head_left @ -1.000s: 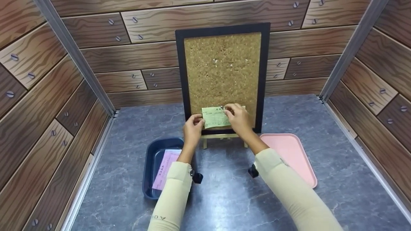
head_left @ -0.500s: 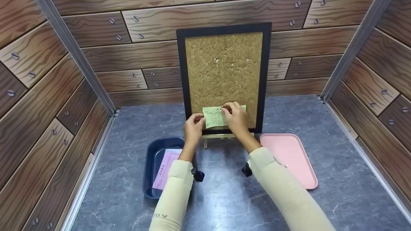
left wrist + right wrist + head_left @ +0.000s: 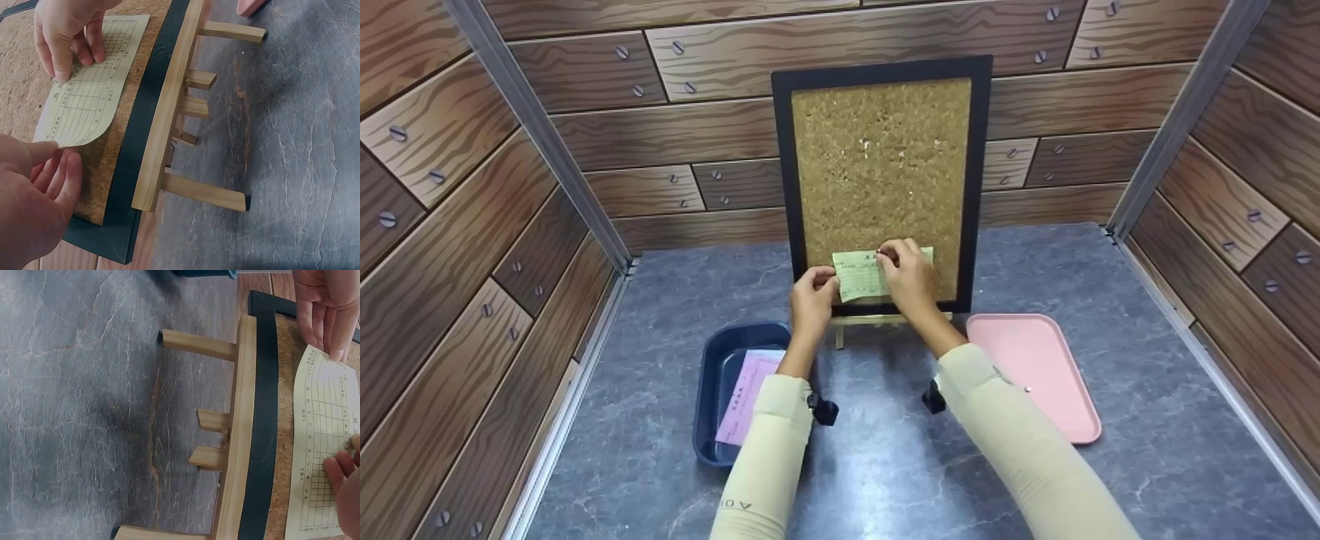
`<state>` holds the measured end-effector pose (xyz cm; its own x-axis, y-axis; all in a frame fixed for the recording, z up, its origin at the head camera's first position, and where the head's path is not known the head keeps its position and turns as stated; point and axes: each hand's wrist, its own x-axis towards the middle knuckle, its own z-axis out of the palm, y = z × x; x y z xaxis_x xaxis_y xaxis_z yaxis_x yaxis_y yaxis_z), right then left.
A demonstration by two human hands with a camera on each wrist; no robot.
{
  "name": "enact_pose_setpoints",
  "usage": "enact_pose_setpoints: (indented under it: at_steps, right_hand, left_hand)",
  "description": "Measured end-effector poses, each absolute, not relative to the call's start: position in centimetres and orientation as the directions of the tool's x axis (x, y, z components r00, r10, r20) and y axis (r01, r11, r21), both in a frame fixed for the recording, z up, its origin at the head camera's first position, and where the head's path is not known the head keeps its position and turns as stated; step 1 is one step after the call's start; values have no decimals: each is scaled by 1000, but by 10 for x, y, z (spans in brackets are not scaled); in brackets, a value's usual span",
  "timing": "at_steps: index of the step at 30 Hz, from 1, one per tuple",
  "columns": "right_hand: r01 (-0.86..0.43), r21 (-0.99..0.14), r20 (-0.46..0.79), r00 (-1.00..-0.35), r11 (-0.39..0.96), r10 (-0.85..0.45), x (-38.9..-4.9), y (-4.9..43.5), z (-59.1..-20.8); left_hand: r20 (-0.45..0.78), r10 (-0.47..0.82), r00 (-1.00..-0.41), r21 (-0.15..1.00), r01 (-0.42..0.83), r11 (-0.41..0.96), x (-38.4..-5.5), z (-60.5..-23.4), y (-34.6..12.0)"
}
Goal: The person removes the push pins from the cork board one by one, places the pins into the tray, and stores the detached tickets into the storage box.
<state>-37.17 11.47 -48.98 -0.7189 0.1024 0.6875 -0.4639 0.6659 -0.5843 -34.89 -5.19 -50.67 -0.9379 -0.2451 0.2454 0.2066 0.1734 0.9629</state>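
Note:
A pale green printed form (image 3: 858, 276) lies against the lower part of a black-framed cork board (image 3: 885, 161). My left hand (image 3: 811, 304) pinches the form's left edge between thumb and fingers; in the left wrist view that corner bends away from the cork. At the form's top edge my right hand (image 3: 912, 281) pinches a small shiny pushpin (image 3: 879, 251), mostly covered by thumb and forefinger. The right wrist view has the form (image 3: 323, 433) at its right side, the right hand's other fingers (image 3: 339, 467) lying over it.
A wooden easel (image 3: 169, 112) supports the board. To the left stands a dark blue tray (image 3: 706, 397) with pink-purple paper slips (image 3: 746, 394). At right is a pink tray (image 3: 1035, 337) with one tiny shiny piece (image 3: 1027, 389). Wood-patterned walls surround the table.
My right hand and forearm have shifted slightly left and the fingers now cover more of the pushpin. The tiny piece on the pink tray has come into view. The left hand stays at the form's edge.

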Motion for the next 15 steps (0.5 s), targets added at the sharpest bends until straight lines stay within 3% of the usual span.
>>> enact_pose_setpoints:
  at_steps: [15]
  right_hand:
    - [-439, -596, 659, -746, 672, 97, -370, 113, -490]
  left_hand:
    - [228, -250, -941, 966, 186, 179, -348, -504, -51]
